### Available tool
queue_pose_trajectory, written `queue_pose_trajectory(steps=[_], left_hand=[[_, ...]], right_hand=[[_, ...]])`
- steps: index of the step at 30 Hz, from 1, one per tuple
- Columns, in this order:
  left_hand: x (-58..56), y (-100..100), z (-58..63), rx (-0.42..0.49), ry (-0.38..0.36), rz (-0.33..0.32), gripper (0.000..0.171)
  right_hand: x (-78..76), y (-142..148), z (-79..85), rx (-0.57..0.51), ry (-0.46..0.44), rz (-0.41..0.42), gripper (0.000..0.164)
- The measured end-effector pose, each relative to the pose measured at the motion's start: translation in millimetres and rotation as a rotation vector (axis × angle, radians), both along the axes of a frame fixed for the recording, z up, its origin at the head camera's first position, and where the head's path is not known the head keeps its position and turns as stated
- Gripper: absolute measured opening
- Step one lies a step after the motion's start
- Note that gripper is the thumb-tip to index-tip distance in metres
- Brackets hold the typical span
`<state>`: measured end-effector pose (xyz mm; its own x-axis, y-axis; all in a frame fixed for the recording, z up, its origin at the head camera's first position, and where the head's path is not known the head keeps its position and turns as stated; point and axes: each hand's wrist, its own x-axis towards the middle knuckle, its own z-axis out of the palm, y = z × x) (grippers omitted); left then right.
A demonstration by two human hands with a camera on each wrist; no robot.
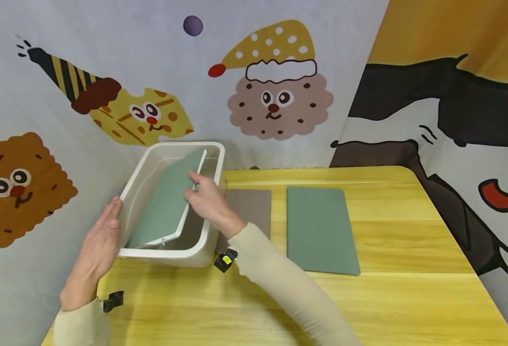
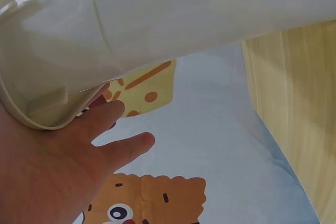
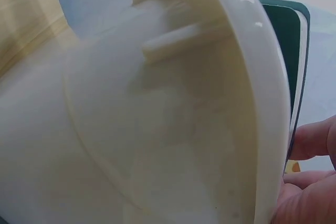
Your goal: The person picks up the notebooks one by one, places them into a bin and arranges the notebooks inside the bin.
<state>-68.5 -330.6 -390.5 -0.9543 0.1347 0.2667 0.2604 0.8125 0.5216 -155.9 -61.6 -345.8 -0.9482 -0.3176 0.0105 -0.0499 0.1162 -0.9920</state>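
Observation:
A green notebook (image 1: pixel 163 206) with white page edges leans tilted inside a white plastic bin (image 1: pixel 172 258). My right hand (image 1: pixel 211 202) pinches the notebook's right edge between thumb and fingers. In the right wrist view, the notebook's corner (image 3: pixel 286 40) rises past the bin's rim (image 3: pixel 270 87), with my right fingers (image 3: pixel 311 139) at its edge. My left hand (image 1: pixel 96 245) rests along the outside of the bin's left wall, fingers extended. The left wrist view shows that hand (image 2: pixel 52 166) under the bin's rim, its fingers apart.
Right of the bin, a grey-brown notebook (image 1: pixel 254 206) lies on the wooden table (image 1: pixel 401 298), partly hidden by my right arm. Farther right lies another green notebook (image 1: pixel 320 230), flat. A cartoon-printed cloth (image 1: pixel 211 110) hangs behind and beside the table.

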Motion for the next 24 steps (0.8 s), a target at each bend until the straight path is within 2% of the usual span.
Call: queue_pose_trajectory(steps=[4,10,19,24], left_hand=[[0.2,2,1.1,-0.011,-0.014,0.001,0.061],[2.1,1,3.2,-0.003,-0.04,0.014,0.06],[0.0,0,2.6,-0.011,-0.036,0.018,0.06],[0.5,1,2.6,-0.014,-0.037,0.022,0.061]], right_hand=[[-1.1,0,0.2,0.025,-0.003,-0.012,0.058],[-2.3,-2,1.1,0.078,0.006,0.014,0.059],[-8.5,-11,6.2,0.235,0.088,0.065,0.058],[-12.7,-19,5.1,0.245,0.075,0.087,0.058]])
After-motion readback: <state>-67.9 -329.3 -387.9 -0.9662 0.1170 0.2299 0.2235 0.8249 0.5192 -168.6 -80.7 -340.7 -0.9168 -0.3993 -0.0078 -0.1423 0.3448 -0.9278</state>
